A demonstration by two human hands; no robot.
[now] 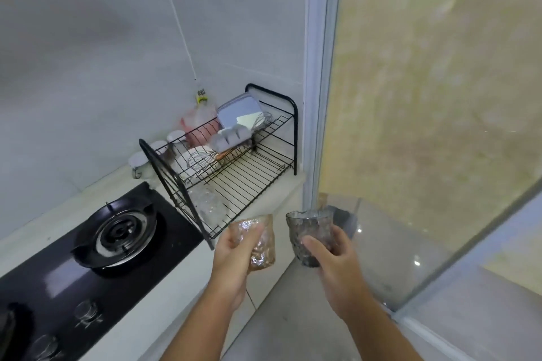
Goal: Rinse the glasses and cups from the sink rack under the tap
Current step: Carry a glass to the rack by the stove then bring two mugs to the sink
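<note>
My left hand [234,252] grips an amber textured glass [258,239], held just in front of the black wire dish rack [234,173]. My right hand [331,258] grips a smoky grey textured glass [309,231], upright, to the right of the rack past the counter's end. On the rack's lower tier lie clear glasses [209,204] near its left end. The upper tier holds a whisk [199,161], white bowls and grey containers [234,138]. No tap or sink is in view.
A black gas hob [96,246] with a burner [115,233] fills the counter on the left. White cups [137,163] stand behind the rack by the tiled wall. A glass sliding door [410,155] with a pale frame rises on the right.
</note>
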